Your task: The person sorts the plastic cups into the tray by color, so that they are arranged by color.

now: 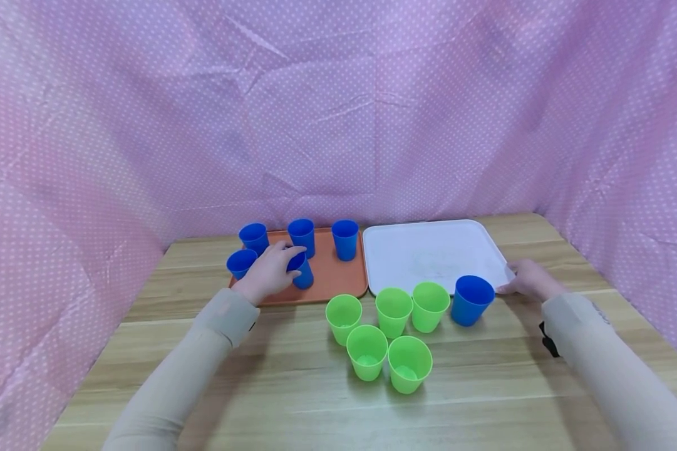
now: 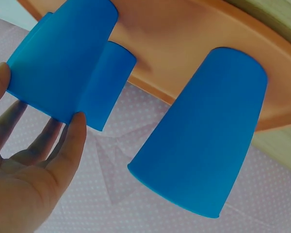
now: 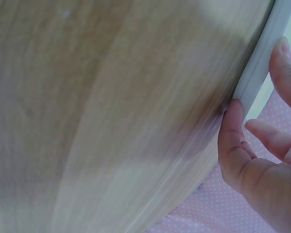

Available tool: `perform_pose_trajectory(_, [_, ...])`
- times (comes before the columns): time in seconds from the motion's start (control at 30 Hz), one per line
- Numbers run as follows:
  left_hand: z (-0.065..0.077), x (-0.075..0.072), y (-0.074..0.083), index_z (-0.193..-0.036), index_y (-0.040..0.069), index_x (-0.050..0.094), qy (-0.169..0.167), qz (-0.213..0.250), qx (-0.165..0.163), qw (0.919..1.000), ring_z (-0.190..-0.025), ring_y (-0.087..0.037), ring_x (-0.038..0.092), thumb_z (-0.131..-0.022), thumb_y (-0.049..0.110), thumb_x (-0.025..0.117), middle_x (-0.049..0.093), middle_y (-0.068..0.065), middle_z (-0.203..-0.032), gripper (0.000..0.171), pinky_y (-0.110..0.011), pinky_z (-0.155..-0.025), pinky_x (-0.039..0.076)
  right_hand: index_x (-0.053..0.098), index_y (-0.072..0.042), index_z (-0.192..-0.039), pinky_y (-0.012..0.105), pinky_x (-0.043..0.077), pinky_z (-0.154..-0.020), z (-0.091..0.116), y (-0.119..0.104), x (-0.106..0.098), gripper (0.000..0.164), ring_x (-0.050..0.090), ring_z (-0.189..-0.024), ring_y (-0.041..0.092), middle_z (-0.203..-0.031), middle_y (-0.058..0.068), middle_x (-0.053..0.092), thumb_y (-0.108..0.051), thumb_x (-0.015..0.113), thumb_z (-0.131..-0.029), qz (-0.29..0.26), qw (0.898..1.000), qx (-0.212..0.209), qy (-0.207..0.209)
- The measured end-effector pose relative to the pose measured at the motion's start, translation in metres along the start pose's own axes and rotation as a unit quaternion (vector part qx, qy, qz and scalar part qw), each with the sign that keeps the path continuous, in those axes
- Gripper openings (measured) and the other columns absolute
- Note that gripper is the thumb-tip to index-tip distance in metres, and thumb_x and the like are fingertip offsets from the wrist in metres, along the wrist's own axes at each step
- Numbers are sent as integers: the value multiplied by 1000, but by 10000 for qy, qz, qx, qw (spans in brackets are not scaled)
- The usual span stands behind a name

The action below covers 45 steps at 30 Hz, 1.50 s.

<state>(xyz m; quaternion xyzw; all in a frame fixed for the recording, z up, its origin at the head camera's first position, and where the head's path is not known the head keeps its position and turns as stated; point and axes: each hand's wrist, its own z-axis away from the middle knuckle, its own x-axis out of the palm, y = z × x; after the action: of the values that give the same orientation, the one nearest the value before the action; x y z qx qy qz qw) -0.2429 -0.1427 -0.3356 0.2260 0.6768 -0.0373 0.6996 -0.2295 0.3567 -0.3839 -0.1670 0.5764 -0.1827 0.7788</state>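
Note:
My left hand (image 1: 270, 269) is over an orange tray (image 1: 338, 275), its thumb and fingers spread around the rim of an upright blue cup (image 1: 303, 275). In the left wrist view the fingertips sit right at that cup's (image 2: 63, 58) rim, and another blue cup (image 2: 203, 131) stands apart from the hand. At the near right corner of a white tray (image 1: 428, 247), my right hand (image 1: 528, 280) holds the edge. The right wrist view shows thumb and fingers on either side of the tray's pale rim (image 3: 259, 73).
More blue cups (image 1: 346, 241) stand on the orange tray. Several light green cups (image 1: 393, 313) are grouped on the wooden table (image 1: 293, 388) in front of the trays. Right of them stands one blue cup (image 1: 470, 307). A dotted pink cloth (image 1: 338, 125) hangs behind the table.

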Motion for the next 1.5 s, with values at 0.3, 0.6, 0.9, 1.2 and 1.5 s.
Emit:
perform_pose_trajectory(0.3, [-2, -1, 4, -142, 13, 45, -423, 80, -106, 9990, -133, -39, 36, -91, 16, 63, 38, -20, -144, 53, -52, -108, 33, 33, 27, -128, 64, 28, -102, 0, 0, 0, 88, 31, -122, 59, -131, 46, 32, -30, 78, -76, 94, 9999, 2, -42])
perform_pose_trajectory(0.6, [-2, -1, 4, -143, 14, 43, -506, 84, -177, 9985, -136, -40, 31, -93, 23, 61, 34, -20, -148, 54, -54, -108, 31, 33, 27, -128, 64, 30, -101, 2, 1, 0, 86, 34, -120, 59, -129, 46, 34, -28, 77, -77, 107, 9999, -31, 1])
perform_pose_trajectory(0.9, [-1, 3, 0, -143, 15, 44, -423, 48, -124, 9990, -136, -39, 32, -92, 26, 62, 34, -19, -148, 55, -54, -108, 33, 32, 25, -130, 64, 30, -101, 3, 0, 1, 87, 35, -120, 58, -131, 46, 33, -28, 77, -78, 23, 9999, 89, -47])
perform_pose_trajectory(1.2, [1, 2, -1, -141, 14, 46, -401, 31, -140, 9991, -134, -39, 34, -92, 27, 62, 37, -20, -147, 54, -54, -107, 33, 32, 25, -130, 64, 30, -101, 2, 1, 1, 87, 35, -120, 57, -132, 45, 33, -28, 77, -77, -23, 9999, 127, -70])
perform_pose_trajectory(1.5, [0, -1, -1, -141, 13, 46, -236, -93, -11, 9997, -135, -38, 33, -90, 26, 65, 38, -21, -146, 56, -52, -109, 32, 32, 26, -130, 64, 30, -100, 3, -1, 0, 84, 36, -119, 57, -130, 46, 34, -25, 76, -79, -80, 10000, 40, -40])
